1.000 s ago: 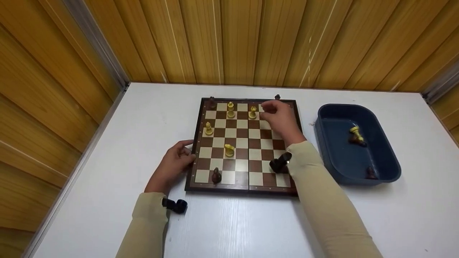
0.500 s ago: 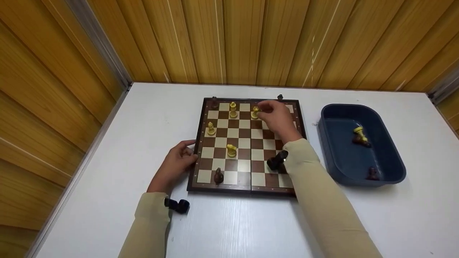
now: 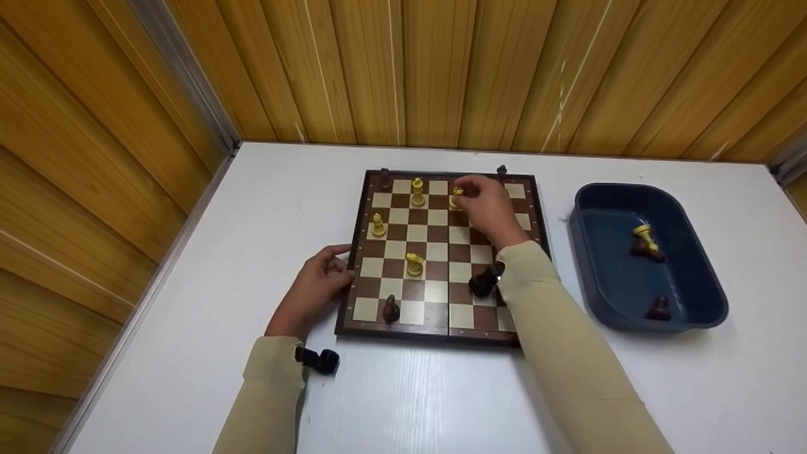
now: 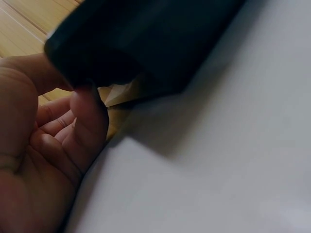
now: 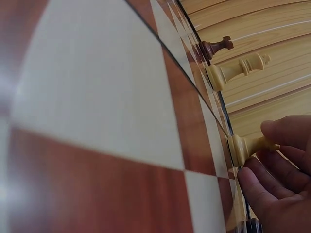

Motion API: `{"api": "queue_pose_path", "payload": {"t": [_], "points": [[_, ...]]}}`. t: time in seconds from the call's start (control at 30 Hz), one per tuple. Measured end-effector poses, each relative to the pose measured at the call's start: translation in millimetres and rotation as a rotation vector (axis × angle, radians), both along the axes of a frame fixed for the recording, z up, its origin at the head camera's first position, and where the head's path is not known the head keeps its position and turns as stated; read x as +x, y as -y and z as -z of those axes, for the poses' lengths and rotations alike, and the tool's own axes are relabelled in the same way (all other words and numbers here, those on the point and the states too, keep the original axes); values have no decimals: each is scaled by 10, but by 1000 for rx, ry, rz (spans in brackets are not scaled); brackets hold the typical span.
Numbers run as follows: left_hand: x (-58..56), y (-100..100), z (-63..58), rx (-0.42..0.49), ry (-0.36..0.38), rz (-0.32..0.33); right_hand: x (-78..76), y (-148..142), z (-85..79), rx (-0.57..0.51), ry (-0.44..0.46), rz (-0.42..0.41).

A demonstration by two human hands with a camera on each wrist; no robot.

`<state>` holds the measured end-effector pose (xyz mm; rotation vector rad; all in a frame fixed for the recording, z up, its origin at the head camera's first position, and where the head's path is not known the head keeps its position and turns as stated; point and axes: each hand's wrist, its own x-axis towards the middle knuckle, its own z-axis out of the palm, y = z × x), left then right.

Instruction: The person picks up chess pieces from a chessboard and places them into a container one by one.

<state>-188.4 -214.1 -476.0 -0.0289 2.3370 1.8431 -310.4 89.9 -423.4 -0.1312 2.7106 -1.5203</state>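
Note:
My right hand (image 3: 488,205) is at the back of the chessboard (image 3: 438,291), thumb and fingers round a yellow chess piece (image 5: 238,150) with a crown-like top. The fingers partly cover it; its base stands on the board. Left of it stands a yellow king (image 3: 417,194). At the board's left edge is my left hand (image 3: 315,284), thumb and forefinger holding that edge, other fingers curled. The left wrist view shows the thumb (image 4: 90,114) against the board's dark side. A yellow bishop (image 3: 377,226), a yellow knight (image 3: 414,265) and a brown knight (image 3: 391,309) stand on the board.
A blue tray (image 3: 586,277) to the right contains yellow and brown pieces. A brown rook (image 5: 216,46) stands at the back left corner of the board, another dark piece (image 3: 502,170) at the back right. A wood-patterned wall (image 3: 435,75) rises behind the white table (image 3: 284,189).
My right hand has moved slightly left onto the yellow crowned piece and its fingers have come round it. My left hand stays at the board's edge. The head view has shifted a little.

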Motion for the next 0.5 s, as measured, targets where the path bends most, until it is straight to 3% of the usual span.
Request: {"api": "queue_pose_path", "payload": {"t": [0.5], "points": [[-2,-1,-4,-6,6,0,-18,10,20,9,-12,20]]}}
